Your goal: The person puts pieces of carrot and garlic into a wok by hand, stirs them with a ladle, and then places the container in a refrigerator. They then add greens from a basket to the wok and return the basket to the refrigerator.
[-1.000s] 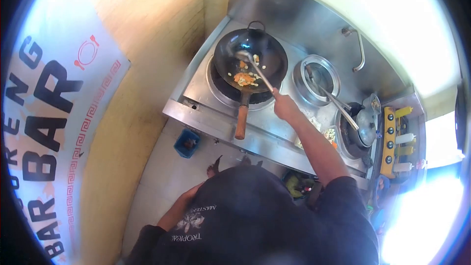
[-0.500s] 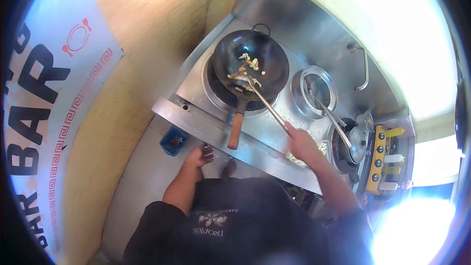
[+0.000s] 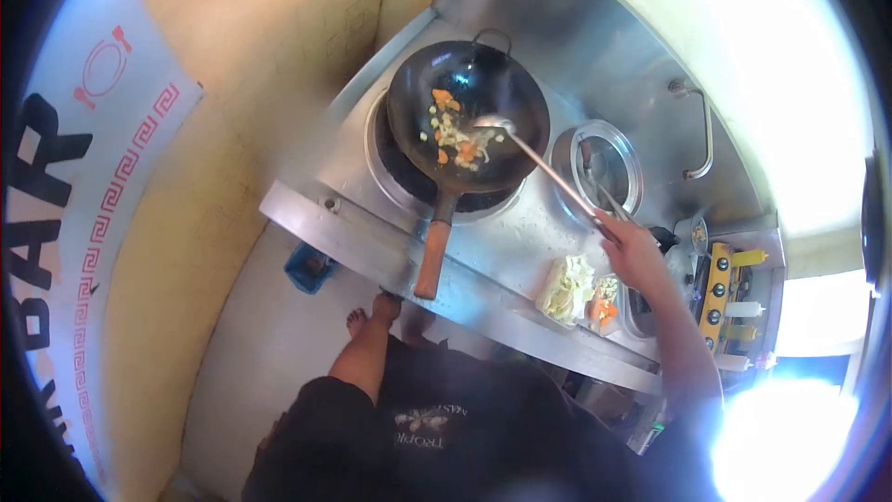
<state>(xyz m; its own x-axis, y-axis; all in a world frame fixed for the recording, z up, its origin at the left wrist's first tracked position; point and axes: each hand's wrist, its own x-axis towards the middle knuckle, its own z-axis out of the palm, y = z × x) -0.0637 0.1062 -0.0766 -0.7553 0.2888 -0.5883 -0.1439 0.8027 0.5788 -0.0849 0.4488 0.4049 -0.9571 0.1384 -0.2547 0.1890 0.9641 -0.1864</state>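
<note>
A ladle [image 3: 539,160] is gripped near the end of its long handle by my right hand [image 3: 636,249]. Its bowl hangs over the right part of the wok [image 3: 511,102], beside chopped vegetables [image 3: 455,144], pale and orange pieces lying in the wok. The wok rests on a burner ring, its wooden handle [image 3: 433,260] pointing towards me with no hand on it. Low at the counter's front edge, my left hand [image 3: 386,305] looks closed, its fingers mostly hidden; what it holds there I cannot make out.
Right of the wok, a round metal pot [image 3: 635,177] holds utensils. Cut cabbage [image 3: 567,290] and chopped carrot [image 3: 604,311] sit near the front edge. Squeeze bottles [image 3: 743,309] stand in a yellow rack [image 3: 714,293]. A blue bin [image 3: 309,268] is on the floor.
The ladle has lifted from the food and shifted right with my right hand. The vegetables are now gathered and spread differently. My left hand, earlier with fingers apart, has closed near the counter's front.
</note>
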